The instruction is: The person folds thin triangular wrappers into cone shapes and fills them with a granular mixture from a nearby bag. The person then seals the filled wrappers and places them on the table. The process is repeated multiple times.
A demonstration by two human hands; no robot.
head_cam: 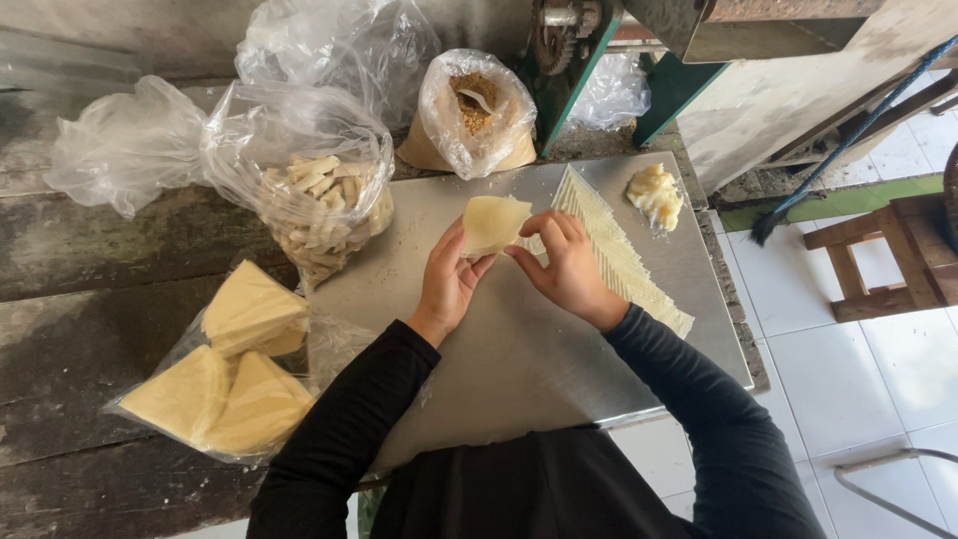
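The dough sheet is thin, pale yellow and about square. It sits on the fingers of the left hand, which is held open and a bit cupped under it, just above the table. The right hand is right beside it. Its fingers are bent and pinch the right edge of the dough sheet, so both hands touch it at once.

Just past the right hand, on the far side of its fingers, lies a row of more dough sheets, laid out one over the next like a fan. It runs along the metal table behind the right hand and out to its right. Farther off past that row is a small lump of yellow filling.

To the left of the left hand stands an open clear bag of rolled dough sticks. Down near the left arm, lower and more to the left, is another clear bag with stacks of dough triangles. Far in front of both hands stands a bag of brown crumbs with a spoon in it. Beyond the bag of sticks there are empty-looking crumpled plastic bags.

Both arms wear black sleeves. Well off to the right of the right hand, on the white floor tiles, stands a small wooden stool.
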